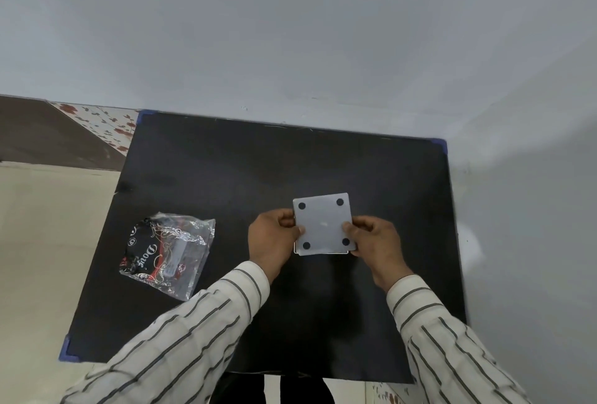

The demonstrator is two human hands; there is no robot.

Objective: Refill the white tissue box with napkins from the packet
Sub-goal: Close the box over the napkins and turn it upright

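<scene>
**On the black table: tissue box held upside down in both hands**

At the left of the black table point(206, 177), the napkin packet point(168, 252) lies flat on the surface. It is a crinkled clear plastic wrapper with black, red and white print, and it sits well apart from the hands. How much it holds cannot be told.

Moving rightward, the left hand point(274, 239) comes in from a striped sleeve point(181, 339) and grips the left edge of the white tissue box point(323, 222). Its fingers are curled around the side, and the thumb is pressed on the upward-facing panel near the lower left corner.

The box is square and shows a flat white face with four round dark pads, one near each corner. This face is turned up towards the camera. A thin rim of a second layer shows along the bottom edge.

Further right, the right hand point(374, 242) clamps the box's right edge in the same manner, thumb on the panel and fingers wrapped beneath. The box is near the middle of the table, slightly right of centre.
</scene>
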